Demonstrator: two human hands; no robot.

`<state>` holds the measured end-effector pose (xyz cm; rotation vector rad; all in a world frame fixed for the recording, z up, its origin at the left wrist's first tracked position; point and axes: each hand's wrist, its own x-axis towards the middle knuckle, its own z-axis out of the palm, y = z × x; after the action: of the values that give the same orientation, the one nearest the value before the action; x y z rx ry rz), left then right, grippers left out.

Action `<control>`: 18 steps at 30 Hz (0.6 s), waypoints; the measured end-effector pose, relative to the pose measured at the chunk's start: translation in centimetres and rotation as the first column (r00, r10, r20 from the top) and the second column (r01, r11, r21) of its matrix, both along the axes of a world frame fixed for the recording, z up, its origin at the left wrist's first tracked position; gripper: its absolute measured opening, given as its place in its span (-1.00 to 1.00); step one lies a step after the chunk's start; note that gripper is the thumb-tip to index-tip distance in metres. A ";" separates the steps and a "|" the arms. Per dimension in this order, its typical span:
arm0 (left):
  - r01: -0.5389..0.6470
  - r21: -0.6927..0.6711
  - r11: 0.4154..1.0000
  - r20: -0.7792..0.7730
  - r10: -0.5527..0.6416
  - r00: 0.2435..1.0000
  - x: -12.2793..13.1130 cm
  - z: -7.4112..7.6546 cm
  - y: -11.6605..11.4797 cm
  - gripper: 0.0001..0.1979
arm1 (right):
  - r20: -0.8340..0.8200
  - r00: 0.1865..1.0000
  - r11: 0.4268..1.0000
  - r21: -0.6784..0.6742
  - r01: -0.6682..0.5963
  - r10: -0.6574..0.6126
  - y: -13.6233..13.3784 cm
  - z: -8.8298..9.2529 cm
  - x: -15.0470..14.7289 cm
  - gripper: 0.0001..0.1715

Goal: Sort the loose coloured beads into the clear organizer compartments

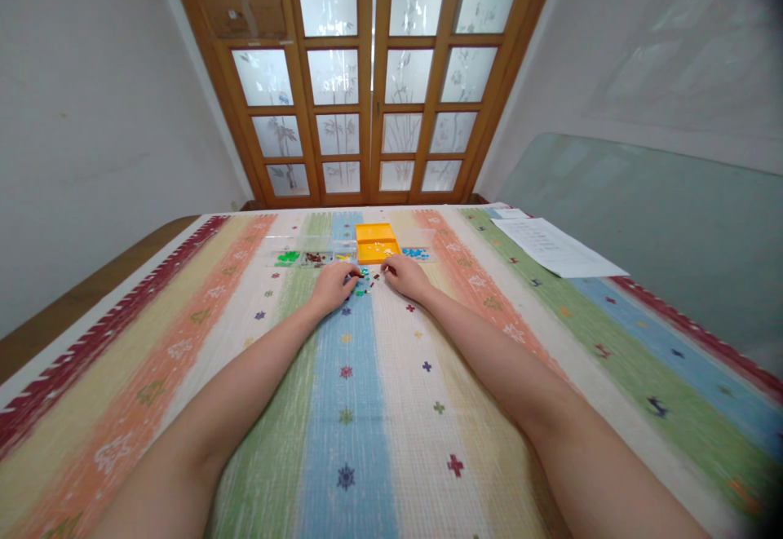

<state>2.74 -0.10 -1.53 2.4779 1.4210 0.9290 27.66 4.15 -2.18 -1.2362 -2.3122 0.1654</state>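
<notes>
Small green and brown pieces (362,292) lie on the striped cloth between my two hands. My left hand (333,285) is closed at the fingertips beside them, near a dark brown piece. On the other side, my right hand (406,276) has its fingers pressed together; what they hold is too small to make out. Just beyond the hands stands an open orange box (378,234) with white pieces in its near half. Clear trays flank it: green pieces (288,258), brown pieces (316,258) and yellow ones at the left, blue pieces (415,254) at the right.
The striped tablecloth (347,474) covers the table. White paper sheets (556,247) lie at the right, near a pale green panel (648,221). Wooden doors with glass panes (373,115) stand behind the table, with white walls on both sides.
</notes>
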 end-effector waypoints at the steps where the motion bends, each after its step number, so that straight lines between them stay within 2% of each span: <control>1: -0.008 -0.001 1.000 0.013 0.008 1.000 -0.1 0.0 0.0 -0.84 | 0.011 1.000 1.000 0.002 -0.001 0.001 0.0 0.0 0.0 -0.81; 14: -0.121 0.006 0.993 0.109 0.119 0.987 -0.6 -0.1 0.5 -0.85 | 0.052 0.999 1.000 0.004 0.000 0.000 -0.1 0.3 -0.2 -0.84; 18: -0.191 -0.014 0.981 0.192 0.190 0.963 -1.2 -0.2 1.0 -0.87 | -0.071 0.994 0.997 -0.011 0.077 -0.078 0.2 0.0 -0.1 -0.86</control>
<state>1.51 0.90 -1.76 2.2112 1.6116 1.1735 27.55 4.30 -2.23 -1.3006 -2.2015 0.1885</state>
